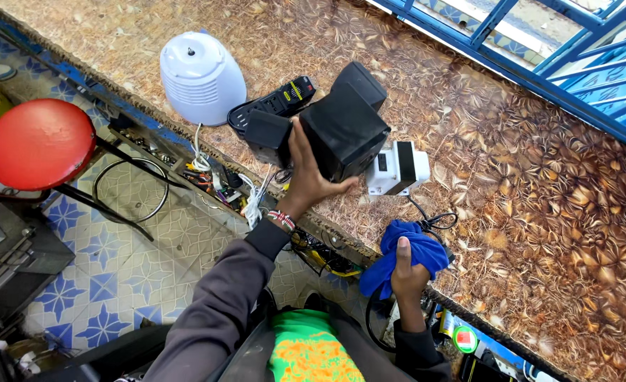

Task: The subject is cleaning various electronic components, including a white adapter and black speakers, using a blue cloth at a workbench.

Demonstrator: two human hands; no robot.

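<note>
left hand (311, 170) is spread flat against the side of a big black box-shaped speaker (345, 131), palm & fingers pressed on its near face, thumb toward the lower corner, so it's braced on the box w/ an open grip rather than wrapped round it. right hand (406, 272) is clenched around a bunched blue cloth (408, 256), held at the near edge of the surface (539, 177), thumb up over the wad. key relation: the speaker sits up & to the left of the cloth hand, apart from it, w/ the left hand already touching it, so the left is the nearer one by far; the box is tipped, its long axis running diagonally from near-left to far-right across the surface. a smaller black box (267, 136) sits just beside the left hand on its far-left side, touching or nearly touching the speaker, can't tell which. behind that, a black power strip (277, 102). a white adapter block (398, 168) sits just right of the speaker, between it & the cloth, black cable trailing toward the cloth. further left, a white domed appliance (201, 76). off the surface: red round stool (38, 143) on patterned tile floor (107, 272), blue railing (560, 42) along the far side.
</note>
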